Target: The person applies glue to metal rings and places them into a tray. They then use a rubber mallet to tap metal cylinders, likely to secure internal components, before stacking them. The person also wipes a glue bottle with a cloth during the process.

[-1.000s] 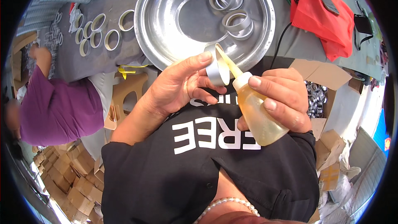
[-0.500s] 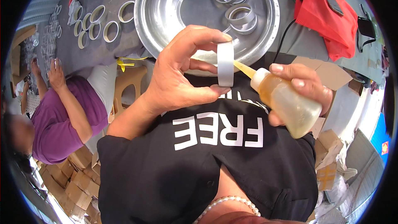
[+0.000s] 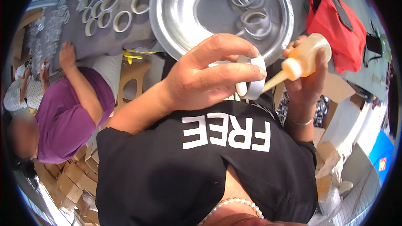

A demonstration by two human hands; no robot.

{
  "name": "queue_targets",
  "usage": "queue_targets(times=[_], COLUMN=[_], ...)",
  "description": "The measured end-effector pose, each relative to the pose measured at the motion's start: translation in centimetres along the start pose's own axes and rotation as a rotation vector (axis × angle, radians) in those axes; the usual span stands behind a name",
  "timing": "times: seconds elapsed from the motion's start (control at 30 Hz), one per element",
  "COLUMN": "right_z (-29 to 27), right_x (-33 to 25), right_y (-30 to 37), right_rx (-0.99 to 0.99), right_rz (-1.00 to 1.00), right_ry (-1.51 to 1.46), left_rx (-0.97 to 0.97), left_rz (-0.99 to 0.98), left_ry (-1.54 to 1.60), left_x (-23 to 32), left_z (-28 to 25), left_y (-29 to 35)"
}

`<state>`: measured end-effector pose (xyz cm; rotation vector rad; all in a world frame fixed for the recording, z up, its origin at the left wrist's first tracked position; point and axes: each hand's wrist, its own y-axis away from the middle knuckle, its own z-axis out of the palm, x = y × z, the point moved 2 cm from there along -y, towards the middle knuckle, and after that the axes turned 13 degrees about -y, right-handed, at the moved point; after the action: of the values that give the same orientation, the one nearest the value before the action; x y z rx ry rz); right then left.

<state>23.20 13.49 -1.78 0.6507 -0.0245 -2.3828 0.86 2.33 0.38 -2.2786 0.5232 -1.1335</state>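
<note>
Between the thumb side and fingers of my left hand (image 3: 205, 73) is a white ring (image 3: 256, 81), held in front of my chest at the near edge of a metal basin (image 3: 155, 29). My right hand (image 3: 307, 88) grips a squeeze bottle (image 3: 309, 58) of yellowish liquid, tilted so that its long nozzle points down toward the ring. The nozzle tip lies close to the ring's right side; whether it touches, I cannot tell. Inside the basin, towards its right, lie several rings (image 3: 256, 21). My left thumb is mostly hidden behind the fingers.
More rings (image 3: 122, 21) stand on the grey-covered table left of the basin, with clear ones (image 3: 50, 33) farther left. A red bag (image 3: 335, 29) lies at right. A person in purple (image 3: 75, 113) sits at left, beside a tan stool (image 3: 133, 79). Cardboard boxes (image 3: 69, 188) fill the floor.
The ring has moved right and turned, showing its opening. My right hand has risen and swung the bottle round, so its base now points up and right and its nozzle down and left.
</note>
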Motion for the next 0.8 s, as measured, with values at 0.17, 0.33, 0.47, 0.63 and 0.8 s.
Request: queue_targets(times=[0.17,0.33,0.47,0.63,0.8], right_z=[-2.7,-4.1,-3.7,-2.9,-2.7], right_x=[-0.5,-2.0,-2.0,-2.1,-2.9], right_y=[-1.3,-1.2,-1.8,-1.5,-1.1], right_rx=[0.035,-0.048,-0.026,-0.018,-0.052], right_rz=[0.035,-0.029,-0.047,-0.099,-0.131], right_ry=[-0.323,-0.369,-0.374,-0.39,-0.398], left_rx=[0.343,-0.119,-0.025,0.23,-0.493], left_rz=[-0.473,-1.121,-0.934,-0.559,-0.637], left_ry=[0.175,-0.532,-0.919,-0.982,-0.392], left_x=[-1.3,-6.3,-10.4,-9.1,-8.0], left_z=[-5.0,-11.5,-12.4,-10.0,0.7], left_y=[2.9,10.1,10.7,1.1,-4.8])
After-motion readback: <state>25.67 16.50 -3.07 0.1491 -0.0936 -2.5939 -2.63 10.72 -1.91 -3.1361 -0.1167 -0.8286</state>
